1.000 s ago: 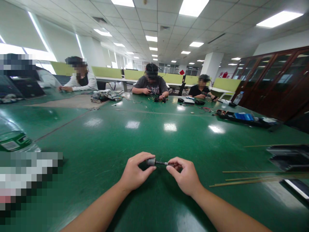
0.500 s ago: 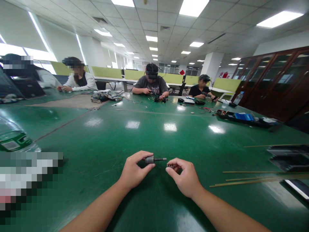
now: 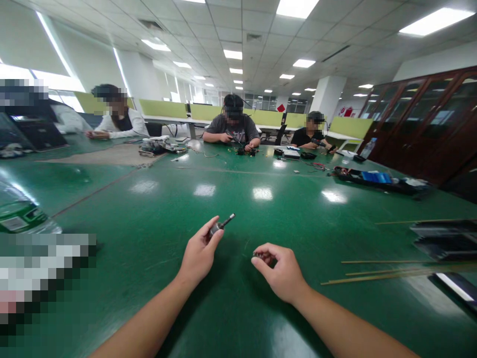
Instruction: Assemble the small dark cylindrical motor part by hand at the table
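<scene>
My left hand (image 3: pixel 197 253) pinches a short grey metal cylinder with a thin shaft (image 3: pixel 222 224) between thumb and fingers. The shaft points up and to the right, away from me, and has a lighter tip; I cannot make out the exact kind of part. My right hand (image 3: pixel 281 268) is curled with thumb and fingertips closed on a small ridged metal piece (image 3: pixel 258 255), mostly hidden by the fingers. Both hands are held over the green tabletop (image 3: pixel 238 308), apart from each other, and the two parts do not touch.
Thin sticks (image 3: pixel 380 273) lie at the right beside dark trays (image 3: pixel 443 238) and a phone-like slab (image 3: pixel 456 288). A large water bottle (image 3: pixel 22 214) and a blurred-out box (image 3: pixel 40 278) are at the left. Co-workers sit across the table, one with a black tray (image 3: pixel 376 180) nearby.
My left hand has moved a little left and tilted its cylinder, so the shaft, level before and pointing at my right hand, now points upward. My right hand has barely moved.
</scene>
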A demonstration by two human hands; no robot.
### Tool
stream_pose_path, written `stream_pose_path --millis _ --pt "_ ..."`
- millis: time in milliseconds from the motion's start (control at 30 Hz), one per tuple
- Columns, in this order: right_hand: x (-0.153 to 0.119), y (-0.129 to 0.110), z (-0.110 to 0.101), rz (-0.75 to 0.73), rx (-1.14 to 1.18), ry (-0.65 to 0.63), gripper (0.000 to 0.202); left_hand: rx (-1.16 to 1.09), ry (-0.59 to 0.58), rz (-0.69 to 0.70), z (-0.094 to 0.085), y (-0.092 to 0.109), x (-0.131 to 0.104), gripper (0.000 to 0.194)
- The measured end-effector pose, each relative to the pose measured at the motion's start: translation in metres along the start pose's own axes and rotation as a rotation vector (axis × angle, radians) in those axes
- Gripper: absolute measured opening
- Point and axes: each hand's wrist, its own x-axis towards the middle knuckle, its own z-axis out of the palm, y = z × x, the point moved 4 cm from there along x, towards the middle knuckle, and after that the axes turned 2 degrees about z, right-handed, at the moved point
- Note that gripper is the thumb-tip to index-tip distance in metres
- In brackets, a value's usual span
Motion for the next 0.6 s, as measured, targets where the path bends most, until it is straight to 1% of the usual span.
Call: stream_pose_path --millis 100,167,267,333,367,400,467,533,600 --pt "-0.001 0.001 0.001 0.006 0.011 -0.014 0.010 -0.061 0.039 -0.014 -0.003 -0.007 0.008 0.048" --pt "-0.001 0.001 0.001 0.009 0.014 -0.020 0.009 -0.139 0.029 -0.017 -0.001 -0.011 0.011 0.044" --pt "-0.002 0.000 0.002 -0.001 0.013 -0.026 0.008 -0.239 -0.008 -0.047 0.005 -0.016 0.012 0.044" --pt "-0.003 0.000 0.002 -0.002 0.016 -0.026 0.008 -0.236 -0.008 -0.058 0.006 -0.014 0.011 0.044" --pt "-0.004 0.001 0.002 0.000 0.020 -0.029 0.008 -0.214 0.017 -0.060 0.003 -0.012 0.010 0.044" --pt "-0.004 0.001 0.002 0.002 0.025 -0.034 0.009 -0.192 0.057 -0.063 -0.002 -0.009 0.010 0.045" --pt "-0.006 0.000 0.003 0.004 0.033 -0.047 0.010 -0.178 0.142 -0.084 -0.018 -0.003 0.008 0.045" --pt "-0.008 0.000 0.003 -0.001 0.031 -0.059 0.011 -0.213 0.180 -0.125 -0.043 0.004 0.002 0.047" --pt "-0.010 -0.001 0.004 -0.011 0.026 -0.073 0.011 -0.218 0.197 -0.159 -0.075 0.010 -0.010 0.049"
